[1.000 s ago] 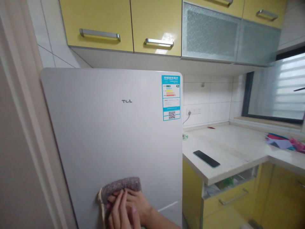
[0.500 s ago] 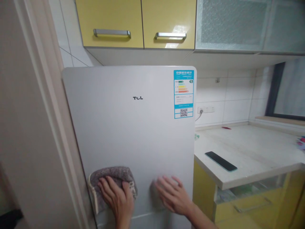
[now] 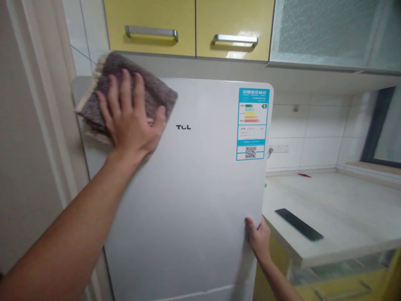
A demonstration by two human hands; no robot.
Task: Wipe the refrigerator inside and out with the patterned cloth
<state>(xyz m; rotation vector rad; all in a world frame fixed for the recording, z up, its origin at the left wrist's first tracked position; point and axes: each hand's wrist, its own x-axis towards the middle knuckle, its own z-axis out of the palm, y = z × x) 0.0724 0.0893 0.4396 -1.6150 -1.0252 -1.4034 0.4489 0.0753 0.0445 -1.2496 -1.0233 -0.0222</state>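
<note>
Under the left hand (image 3: 133, 125), a cloth (image 3: 153, 92) lies against the fridge (image 3: 194, 188); the right hand (image 3: 260, 237) grips the fridge's edge, a phone (image 3: 299, 225) to that hand's right.

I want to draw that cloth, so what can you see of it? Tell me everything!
The cloth is speckled grey-brown, with a cream border along its left edge. It looks woven and seems folded into layers. It sits tilted over the upper left of the fridge door, one corner reaching above the door's top edge in the picture. The left hand lies flat on it, fingers spread, hiding its middle.
</note>
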